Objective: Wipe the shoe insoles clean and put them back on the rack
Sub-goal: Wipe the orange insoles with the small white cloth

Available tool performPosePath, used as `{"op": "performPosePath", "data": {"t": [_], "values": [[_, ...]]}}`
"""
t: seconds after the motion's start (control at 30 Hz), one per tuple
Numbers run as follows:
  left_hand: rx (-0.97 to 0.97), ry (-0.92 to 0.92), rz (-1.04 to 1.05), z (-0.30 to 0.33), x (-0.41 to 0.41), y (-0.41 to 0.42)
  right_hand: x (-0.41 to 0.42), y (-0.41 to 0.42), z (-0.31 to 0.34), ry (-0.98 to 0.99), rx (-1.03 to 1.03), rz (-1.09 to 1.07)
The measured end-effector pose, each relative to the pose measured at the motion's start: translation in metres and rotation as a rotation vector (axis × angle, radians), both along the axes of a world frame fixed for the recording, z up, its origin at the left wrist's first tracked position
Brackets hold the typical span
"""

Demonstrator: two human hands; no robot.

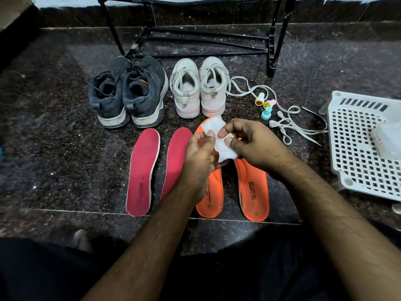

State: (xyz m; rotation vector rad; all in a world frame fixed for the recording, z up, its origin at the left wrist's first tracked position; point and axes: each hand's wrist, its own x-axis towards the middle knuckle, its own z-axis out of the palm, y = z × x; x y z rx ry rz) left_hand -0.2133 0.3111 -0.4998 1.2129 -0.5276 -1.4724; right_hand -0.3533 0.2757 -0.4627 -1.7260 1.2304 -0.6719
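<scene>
Four insoles lie flat on the dark speckled floor, each with its long axis running from the person toward the shoes, toe ends pointing away: a red pair, the left red insole (142, 172) and the right red insole (176, 157), side by side with a narrow gap, and to their right an orange pair, the left orange insole (211, 192) and the right orange insole (253, 190), printed sides up. Above the toe ends of the orange pair both hands hold a white wipe (219, 140) off the floor. The left hand (198, 155) pinches its left edge between thumb and curled fingers; the right hand (251, 142) pinches the right edge with thumb and forefinger, the other fingers bent. Just beyond the insoles stand dark sneakers (128, 92) and white sneakers (198, 88), heels toward the person. Behind them stands the black metal rack (271, 38). Loose white laces (284, 120) and three small coloured caps (265, 104) lie right of the white sneakers, and a white perforated plastic basket (358, 148) sits at the far right
</scene>
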Motion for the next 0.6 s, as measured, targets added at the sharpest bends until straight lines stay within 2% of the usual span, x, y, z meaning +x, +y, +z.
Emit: {"op": "performPosePath", "data": {"t": [0.2, 0.43, 0.6], "values": [[-0.242, -0.103, -0.038, 0.001, 0.007, 0.002, -0.001, -0.002, 0.0, 0.091, -0.058, 0.02], [-0.268, -0.199, -0.057, 0.005, 0.01, 0.002, -0.003, -0.003, -0.001, 0.12, -0.082, -0.017], [-0.265, -0.141, -0.097, 0.011, 0.009, 0.003, -0.006, 0.001, 0.009, 0.145, -0.077, -0.021]]}}
